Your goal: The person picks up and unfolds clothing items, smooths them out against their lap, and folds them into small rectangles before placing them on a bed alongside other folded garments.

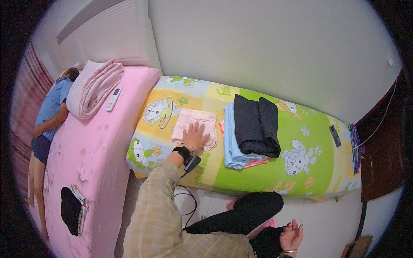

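Note:
My left hand [195, 137] lies palm down on a pale pink folded garment [195, 121], fingers spread. Around that wrist are a bracelet and a black strapped device [185, 154] with a cable. To the right is a stack of folded clothes: black garment [256, 125] on top, light blue cloth [234, 156] beneath, and coral-pink cloth [256, 163] at the bottom. Both lie on a bed with a cartoon-print cover [251, 180]. My right hand [292, 235] rests by my black-trousered leg at the lower right, palm up, fingers loosely curled, holding nothing.
On the adjoining pink bed [96, 151] are a rolled quilt [93, 87], a remote control [113, 100] and folded clothes [71, 211]. A person [53, 109] lies along its far side. A phone [335, 136] and clothes hangers [355, 148] occupy the right end.

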The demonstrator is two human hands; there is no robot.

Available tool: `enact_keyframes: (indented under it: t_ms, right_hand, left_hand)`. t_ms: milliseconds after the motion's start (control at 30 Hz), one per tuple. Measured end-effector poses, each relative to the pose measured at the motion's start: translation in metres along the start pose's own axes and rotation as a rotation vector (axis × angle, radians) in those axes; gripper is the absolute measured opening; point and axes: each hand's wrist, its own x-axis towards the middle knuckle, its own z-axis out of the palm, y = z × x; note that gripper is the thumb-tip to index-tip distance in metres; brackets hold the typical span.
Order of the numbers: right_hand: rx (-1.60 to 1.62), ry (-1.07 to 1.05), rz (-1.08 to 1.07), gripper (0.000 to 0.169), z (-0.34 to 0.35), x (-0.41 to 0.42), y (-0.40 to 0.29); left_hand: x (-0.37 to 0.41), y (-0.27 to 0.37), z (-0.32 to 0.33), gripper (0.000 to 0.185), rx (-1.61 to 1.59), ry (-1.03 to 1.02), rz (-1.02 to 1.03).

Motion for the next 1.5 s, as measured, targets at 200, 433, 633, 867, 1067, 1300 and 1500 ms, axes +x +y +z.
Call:
enact_keyframes:
  t_ms: [200,433,633,867,1067,1300,1500]
  right_hand:
    - [-0.049,0.047,-0.059,0.037,-0.021,0.003,-0.006]
    - [-0.036,-0.101,-0.033,0.037,-0.036,0.014,-0.012]
    - [-0.066,-0.069,-0.049,0.036,-0.027,0.011,-0.009]
    - [-0.087,-0.135,-0.036,0.033,0.018,0.007,-0.002]
    - [-0.090,-0.157,-0.014,0.034,0.002,0.004,0.003]
    - [-0.131,-0.161,0.021,0.037,-0.016,0.011,-0.004]
    - [-0.181,-0.212,0.013,0.037,-0.015,0.012,-0.007]
  left_hand:
    - [-0.029,-0.076,-0.036,0.045,-0.414,0.715,-0.014]
    - [-0.185,-0.348,-0.119,0.033,-0.284,1.296,-0.918]
    - [-0.360,-0.438,-0.131,0.045,-0.463,1.117,-1.652]
    - [-0.443,-0.432,-0.119,0.044,-0.678,1.024,-1.717]
    - [-0.499,-0.439,-0.129,0.043,-0.743,1.139,-1.670]
    - [-0.546,-0.431,-0.128,0.042,-0.805,1.214,-1.689]
    - [-0.550,-0.424,-0.130,0.041,-0.878,1.223,-1.667]
